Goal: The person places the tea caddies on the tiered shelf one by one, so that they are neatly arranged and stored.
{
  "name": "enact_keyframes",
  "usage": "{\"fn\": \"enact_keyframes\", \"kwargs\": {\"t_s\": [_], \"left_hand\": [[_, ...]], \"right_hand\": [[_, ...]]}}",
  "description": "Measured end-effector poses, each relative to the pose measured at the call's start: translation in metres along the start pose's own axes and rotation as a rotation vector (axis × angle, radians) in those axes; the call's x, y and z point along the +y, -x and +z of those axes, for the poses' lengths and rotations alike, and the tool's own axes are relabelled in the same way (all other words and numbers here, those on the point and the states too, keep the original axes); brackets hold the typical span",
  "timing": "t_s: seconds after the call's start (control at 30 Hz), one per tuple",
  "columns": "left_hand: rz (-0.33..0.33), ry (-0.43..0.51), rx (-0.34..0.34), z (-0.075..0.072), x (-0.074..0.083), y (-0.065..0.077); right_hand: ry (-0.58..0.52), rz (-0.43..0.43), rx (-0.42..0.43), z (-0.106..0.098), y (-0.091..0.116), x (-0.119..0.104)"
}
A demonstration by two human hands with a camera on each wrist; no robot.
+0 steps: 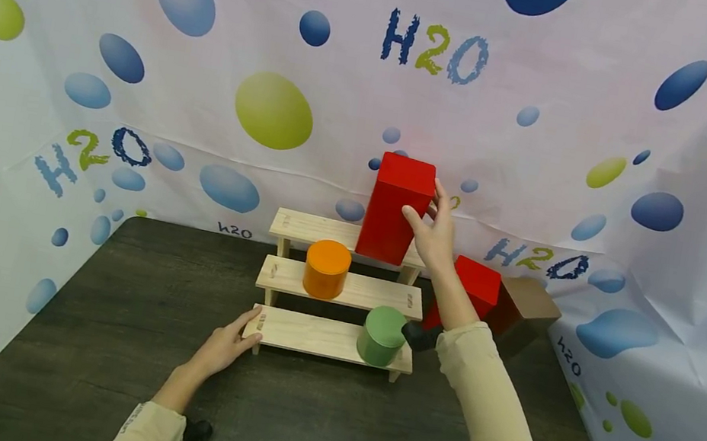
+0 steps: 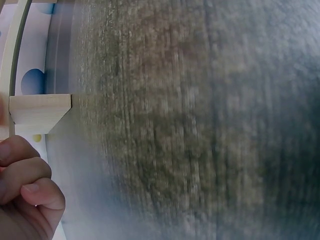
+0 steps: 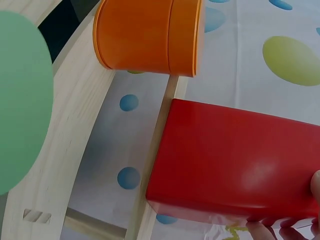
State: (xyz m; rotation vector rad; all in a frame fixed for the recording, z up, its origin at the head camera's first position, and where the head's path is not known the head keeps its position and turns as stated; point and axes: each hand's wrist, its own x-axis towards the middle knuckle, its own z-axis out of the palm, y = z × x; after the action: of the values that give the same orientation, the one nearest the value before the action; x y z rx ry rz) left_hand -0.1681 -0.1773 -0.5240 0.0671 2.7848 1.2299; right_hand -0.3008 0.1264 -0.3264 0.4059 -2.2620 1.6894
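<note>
A three-step wooden display stand (image 1: 308, 331) stands at the back of the dark table. My right hand (image 1: 435, 237) grips a tall red box (image 1: 397, 208) by its upper right part, thumb on the front. The box's lower end is at the top step; in the right wrist view the red box (image 3: 235, 160) meets or nearly meets that board, and contact is unclear. An orange round tin (image 1: 326, 270) sits on the middle step. On the bottom step's right end is a green round tin (image 1: 381, 337). My left hand (image 1: 224, 345) holds that step's left end.
Right of the stand are a second red box (image 1: 479, 280), partly hidden by my right arm, and a brown box (image 1: 528, 302). A white curtain (image 1: 371, 108) with coloured dots hangs close behind the table and along both sides.
</note>
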Motion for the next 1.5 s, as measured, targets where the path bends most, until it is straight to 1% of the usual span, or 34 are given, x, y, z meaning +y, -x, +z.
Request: {"fn": "enact_keyframes", "kwargs": {"t_s": [0.13, 0.17, 0.37, 0.4, 0.7, 0.97, 1.17, 1.23, 1.37, 1.5], "left_hand": [[-0.001, 0.004, 0.002, -0.001, 0.0, 0.0], [-0.002, 0.002, 0.003, -0.001, 0.001, 0.0], [-0.005, -0.005, 0.0, -0.002, 0.001, 0.0], [-0.005, -0.005, 0.0, -0.002, 0.002, 0.0], [-0.006, -0.001, -0.001, -0.003, 0.003, 0.001], [-0.001, 0.001, 0.003, -0.003, 0.004, 0.002], [0.015, 0.011, -0.008, 0.0, 0.005, 0.001], [0.011, 0.013, -0.013, 0.0, 0.005, 0.0], [-0.002, 0.01, 0.003, 0.0, 0.005, 0.001], [-0.003, 0.007, 0.01, -0.001, 0.004, 0.003]], "right_hand": [[-0.016, 0.005, -0.013, 0.008, -0.002, -0.002], [-0.018, 0.012, -0.017, 0.009, 0.0, -0.008], [-0.02, 0.04, -0.035, 0.022, -0.003, -0.012], [-0.017, 0.037, -0.034, 0.024, -0.005, -0.008], [-0.022, -0.011, -0.042, 0.046, -0.011, -0.013], [-0.003, 0.005, -0.071, 0.061, -0.014, -0.017], [-0.005, -0.011, -0.089, 0.071, -0.014, -0.02], [-0.011, -0.016, -0.096, 0.075, -0.013, -0.022], [-0.008, -0.036, -0.104, 0.085, -0.014, -0.024], [-0.008, -0.034, -0.103, 0.092, -0.014, -0.027]]}}
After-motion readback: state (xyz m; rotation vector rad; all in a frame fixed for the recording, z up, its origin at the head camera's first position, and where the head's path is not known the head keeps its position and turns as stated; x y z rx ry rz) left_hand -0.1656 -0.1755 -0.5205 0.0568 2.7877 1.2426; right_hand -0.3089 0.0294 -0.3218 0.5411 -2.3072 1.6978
